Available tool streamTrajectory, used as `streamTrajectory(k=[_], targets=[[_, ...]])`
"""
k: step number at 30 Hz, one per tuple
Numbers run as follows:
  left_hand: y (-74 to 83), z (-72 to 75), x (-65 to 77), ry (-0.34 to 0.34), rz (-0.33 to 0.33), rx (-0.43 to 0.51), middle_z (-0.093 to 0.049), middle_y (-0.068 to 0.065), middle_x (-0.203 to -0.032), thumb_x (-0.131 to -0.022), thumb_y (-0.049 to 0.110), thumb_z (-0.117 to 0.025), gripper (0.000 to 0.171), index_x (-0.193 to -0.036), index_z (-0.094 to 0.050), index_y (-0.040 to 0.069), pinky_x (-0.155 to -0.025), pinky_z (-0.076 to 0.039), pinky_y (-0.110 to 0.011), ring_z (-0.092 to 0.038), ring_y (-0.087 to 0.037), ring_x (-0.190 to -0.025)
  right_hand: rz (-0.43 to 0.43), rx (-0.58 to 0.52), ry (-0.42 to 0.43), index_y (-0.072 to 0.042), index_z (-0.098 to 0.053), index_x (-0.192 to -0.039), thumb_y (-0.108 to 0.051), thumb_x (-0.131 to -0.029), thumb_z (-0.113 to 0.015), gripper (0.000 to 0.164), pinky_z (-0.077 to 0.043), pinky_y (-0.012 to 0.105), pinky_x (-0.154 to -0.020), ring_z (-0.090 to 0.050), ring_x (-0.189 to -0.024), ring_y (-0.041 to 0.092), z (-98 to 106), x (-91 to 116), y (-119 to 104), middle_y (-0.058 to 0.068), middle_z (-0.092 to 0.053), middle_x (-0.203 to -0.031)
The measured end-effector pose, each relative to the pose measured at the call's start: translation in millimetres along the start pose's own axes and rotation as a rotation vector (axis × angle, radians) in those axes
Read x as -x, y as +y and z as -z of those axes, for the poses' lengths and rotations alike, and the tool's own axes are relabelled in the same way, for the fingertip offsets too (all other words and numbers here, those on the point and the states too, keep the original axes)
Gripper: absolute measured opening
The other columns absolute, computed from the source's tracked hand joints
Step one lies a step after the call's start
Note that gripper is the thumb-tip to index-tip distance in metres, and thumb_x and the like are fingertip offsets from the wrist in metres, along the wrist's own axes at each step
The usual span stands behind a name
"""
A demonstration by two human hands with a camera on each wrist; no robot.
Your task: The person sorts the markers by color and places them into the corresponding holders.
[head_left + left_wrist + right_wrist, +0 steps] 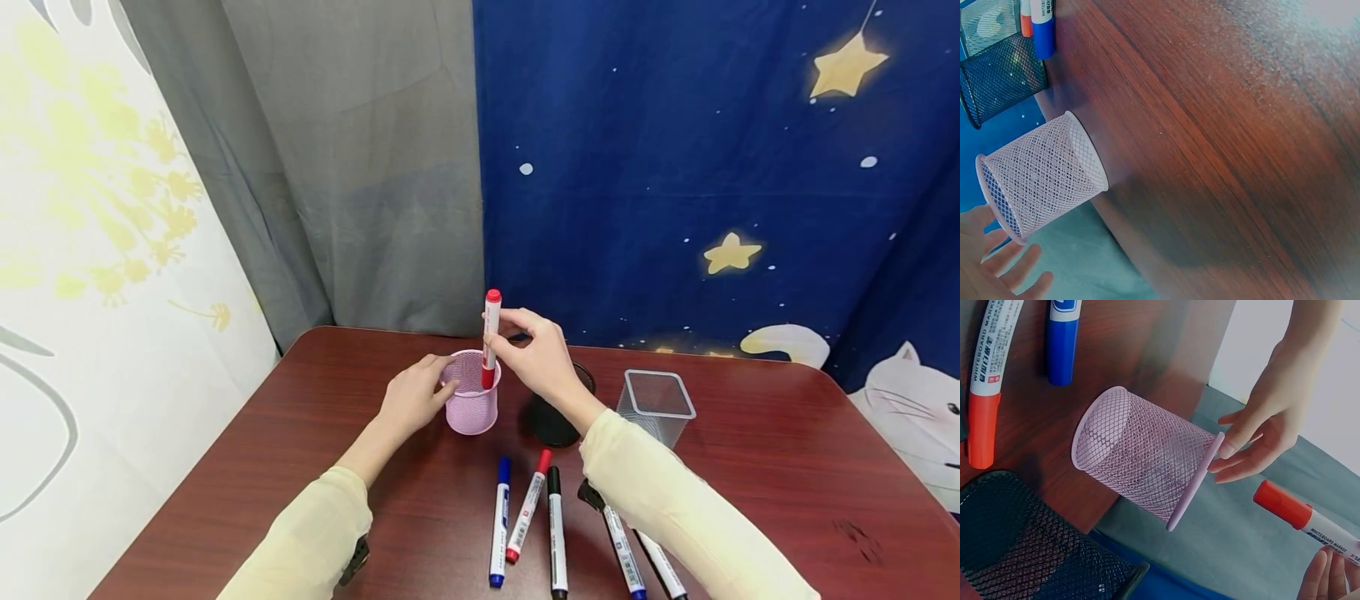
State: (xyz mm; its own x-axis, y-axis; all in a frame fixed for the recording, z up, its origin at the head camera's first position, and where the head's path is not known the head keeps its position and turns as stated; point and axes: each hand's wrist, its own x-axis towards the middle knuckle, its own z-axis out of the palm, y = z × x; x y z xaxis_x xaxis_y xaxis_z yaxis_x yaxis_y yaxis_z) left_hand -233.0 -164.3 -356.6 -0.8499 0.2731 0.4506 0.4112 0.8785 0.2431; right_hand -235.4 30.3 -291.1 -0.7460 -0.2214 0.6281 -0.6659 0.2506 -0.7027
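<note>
A pink mesh pen holder (471, 414) stands upright on the table. My left hand (411, 393) holds it at the rim, thumb at the near side and the other fingers round the left side. Between thumb and fingers my right hand (542, 354) pinches a red whiteboard marker (491, 327), upright with its red cap down. The cap is over the holder's mouth in the head view; in the right wrist view the marker's cap (1283, 505) shows just outside the rim, apart from it. Beside the pink holder (1044, 178), the left fingers are partly spread in the left wrist view.
Right of the pink holder stands a black mesh pen holder (551, 423), partly behind my right wrist, then a square silver mesh holder (648, 423). Nearer lie several markers, among them a blue one (500, 518), a red one (528, 510) and a black one (557, 533). Curtains hang behind the table.
</note>
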Motion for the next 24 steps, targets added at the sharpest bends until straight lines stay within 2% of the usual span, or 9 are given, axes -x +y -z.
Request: streamTrajectory(k=[4,12,20,24], targets=[[0.0,0.9,-0.3,0.003,-0.003,-0.001,-0.059,-0.006,-0.099,-0.078,0.022,-0.066,0.036,-0.110,-0.059,0.007,-0.062,-0.046,-0.040,-0.058,-0.022,-0.074,-0.001,0.013,0.015,-0.008,-0.066,-0.100,-0.015,-0.077,-0.067,0.024,-0.048,0.032,-0.062,-0.058,-0.077,0.012,-4,-5,1,0.002,-0.063,-0.081],[0.1,0.7,0.5,-0.003,0.001,-0.003,-0.059,-0.005,-0.099,-0.078,0.020,-0.065,0.035,-0.111,-0.059,0.008,-0.062,-0.047,-0.040,-0.058,-0.022,-0.075,-0.006,0.040,0.022,-0.008,-0.066,-0.099,-0.014,-0.076,-0.066,0.024,-0.047,0.027,-0.062,-0.058,-0.073,0.008,-11,-12,7,-0.001,-0.063,-0.080],[-1.3,-1.0,0.3,0.010,-0.009,-0.014,-0.059,-0.005,-0.097,-0.078,0.021,-0.065,0.036,-0.110,-0.059,0.008,-0.061,-0.046,-0.040,-0.058,-0.021,-0.072,-0.005,0.026,0.031,-0.006,-0.066,-0.098,-0.012,-0.075,-0.067,0.024,-0.047,0.037,-0.069,-0.058,-0.072,0.010,-18,-15,16,0.000,-0.063,-0.080],[-0.9,0.1,0.9,0.018,-0.015,-0.010,-0.059,-0.005,-0.095,-0.077,0.020,-0.066,0.036,-0.111,-0.059,0.008,-0.060,-0.046,-0.040,-0.057,-0.021,-0.070,-0.021,0.035,0.026,-0.006,-0.066,-0.099,-0.013,-0.076,-0.067,0.024,-0.046,0.035,-0.071,-0.058,-0.073,0.008,-23,-15,20,-0.001,-0.063,-0.081]])
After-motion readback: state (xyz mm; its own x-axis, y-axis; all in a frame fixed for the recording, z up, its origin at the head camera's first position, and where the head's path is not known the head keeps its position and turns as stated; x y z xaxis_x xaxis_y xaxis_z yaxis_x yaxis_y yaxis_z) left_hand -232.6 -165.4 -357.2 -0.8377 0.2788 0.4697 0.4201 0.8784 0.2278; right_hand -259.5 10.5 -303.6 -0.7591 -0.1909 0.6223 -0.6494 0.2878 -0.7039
